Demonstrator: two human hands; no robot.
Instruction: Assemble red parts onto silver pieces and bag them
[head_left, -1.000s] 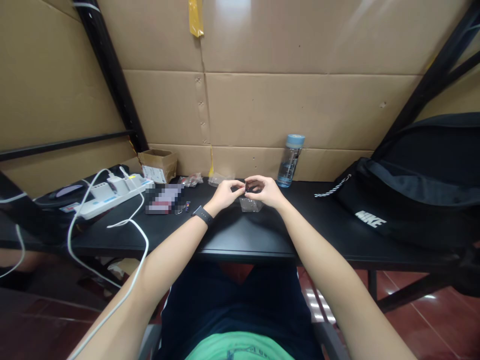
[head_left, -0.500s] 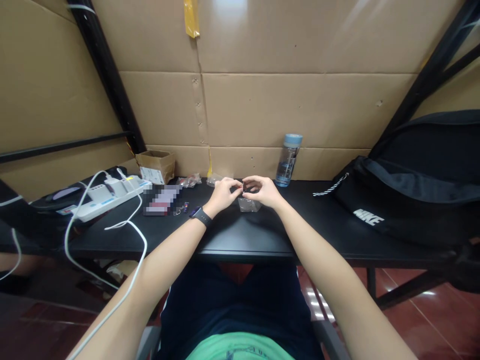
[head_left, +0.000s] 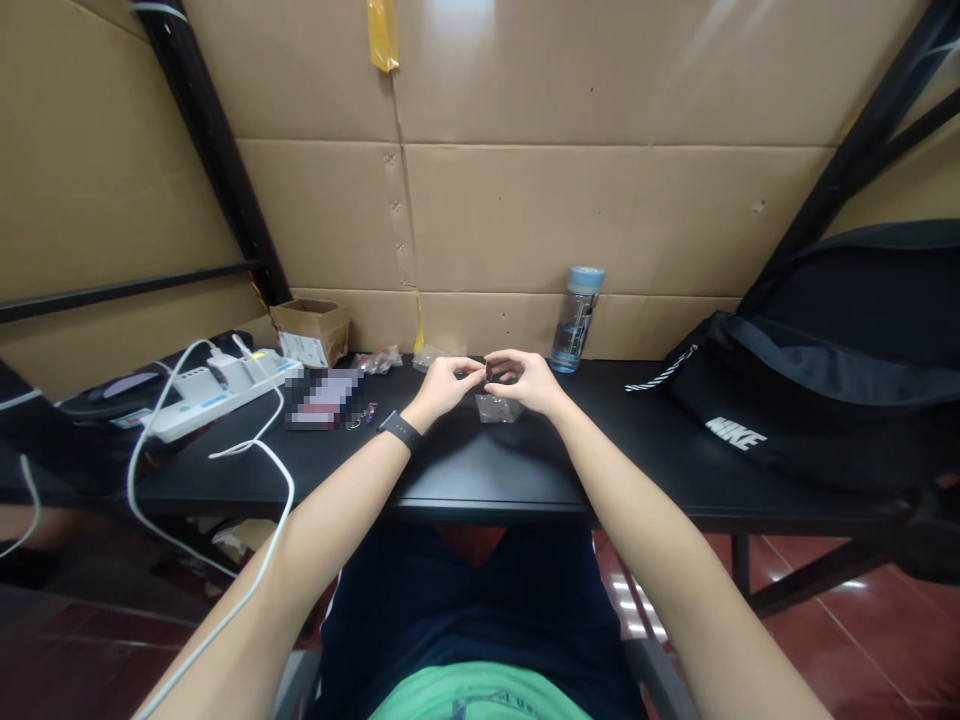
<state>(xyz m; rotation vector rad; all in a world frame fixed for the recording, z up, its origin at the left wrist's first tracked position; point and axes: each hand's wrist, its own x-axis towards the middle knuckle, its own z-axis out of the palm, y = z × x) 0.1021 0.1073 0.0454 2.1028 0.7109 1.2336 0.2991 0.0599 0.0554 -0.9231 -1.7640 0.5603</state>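
Both hands meet over the middle of the black table. A small, thin dark piece stands between them, too small for me to tell its kind. My right hand holds it between thumb and fingers, the fingers curved over its top and the thumb below. My left hand is closed in a pinch, its fingertips at the left side of the dark piece. A clear plastic bag lies on the table just below the hands.
Left are a white power strip with cables, a cardboard box, a blurred-out flat item, a small keychain and plastic packets. A water bottle stands behind my right hand; a black backpack fills the right.
My left hand's fingers have shifted slightly and its wrist has turned a little. My right hand keeps the dark piece in nearly the same place.
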